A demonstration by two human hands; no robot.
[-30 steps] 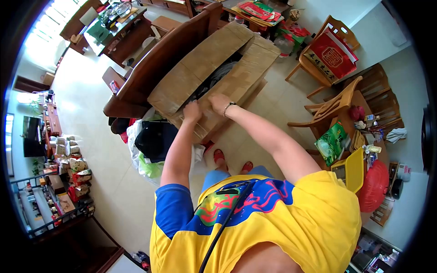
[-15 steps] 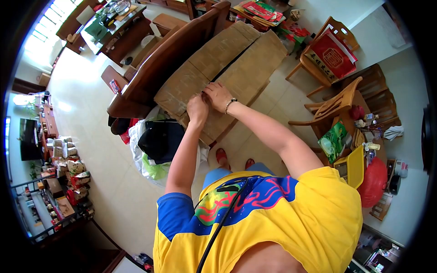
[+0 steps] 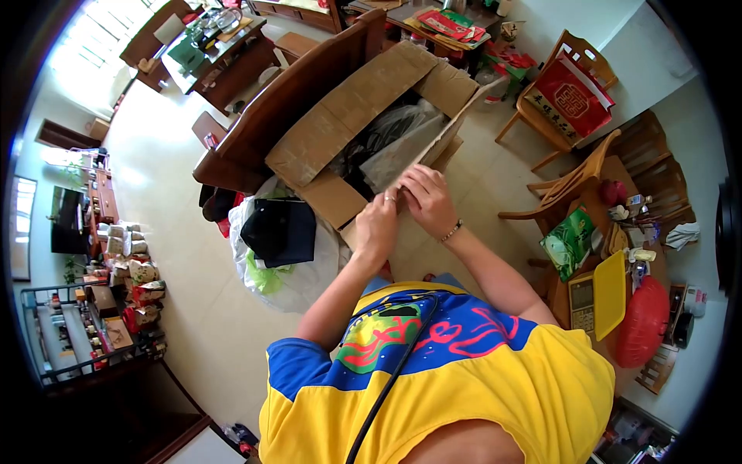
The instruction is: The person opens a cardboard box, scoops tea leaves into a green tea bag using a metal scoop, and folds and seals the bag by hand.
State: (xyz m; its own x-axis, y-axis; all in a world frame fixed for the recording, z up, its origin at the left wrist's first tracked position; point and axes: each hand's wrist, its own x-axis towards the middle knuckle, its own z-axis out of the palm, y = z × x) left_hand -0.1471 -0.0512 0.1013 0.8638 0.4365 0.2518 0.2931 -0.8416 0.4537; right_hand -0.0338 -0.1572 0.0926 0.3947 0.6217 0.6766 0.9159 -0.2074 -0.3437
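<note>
Open cardboard box (image 3: 340,120), just beyond the fingers. Left hand (image 3: 376,230) and right hand (image 3: 430,207) pinch the raised near flap (image 3: 442,147) by its edge. Flap probably light, stiff, creasable; best held along that rim, clear of the slippery-looking clear plastic (image 3: 403,151) past the fingertips.

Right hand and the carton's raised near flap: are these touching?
Touching. The head view shows the right hand bent over the upper edge of the raised near flap, no gap visible.

Red bag (image 3: 574,97) on wooden chair (image 3: 541,121)
</note>
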